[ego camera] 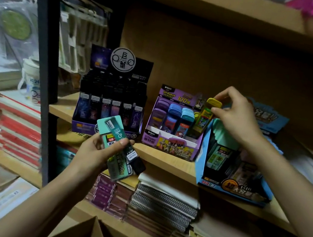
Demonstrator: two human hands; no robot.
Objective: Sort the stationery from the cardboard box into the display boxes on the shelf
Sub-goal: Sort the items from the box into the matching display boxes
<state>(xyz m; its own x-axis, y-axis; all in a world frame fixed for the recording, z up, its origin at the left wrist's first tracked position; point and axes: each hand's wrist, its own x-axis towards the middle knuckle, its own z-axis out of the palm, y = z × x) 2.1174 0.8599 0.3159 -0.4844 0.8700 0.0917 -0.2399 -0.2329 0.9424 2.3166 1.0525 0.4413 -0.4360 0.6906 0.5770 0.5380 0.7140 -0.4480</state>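
Head-down view of a wooden shelf [165, 161], dimly lit. At the right end of the purple display box [169, 146]: right hand [237, 119], thumb and fingertips pinched on the top of a slim yellow-capped case [206, 117], tilted, lower end down among the rightmost row of that box. Below and left of the purple box, out in front of the shelf edge: left hand [94, 153], fingers curled round a fanned handful of teal cases [118, 145], one darker. Just right of the purple box, a blue display box [231, 183] with matching teal caps inside. Just left, a black display box [109, 111], packed full. Well below, at the bottom edge, an open cardboard box [81, 235]. Probably light, rigid, smooth plastic, so slippery in a stack. Best taken one at a time by the long flat sides near the cap, without squeezing the cap itself.
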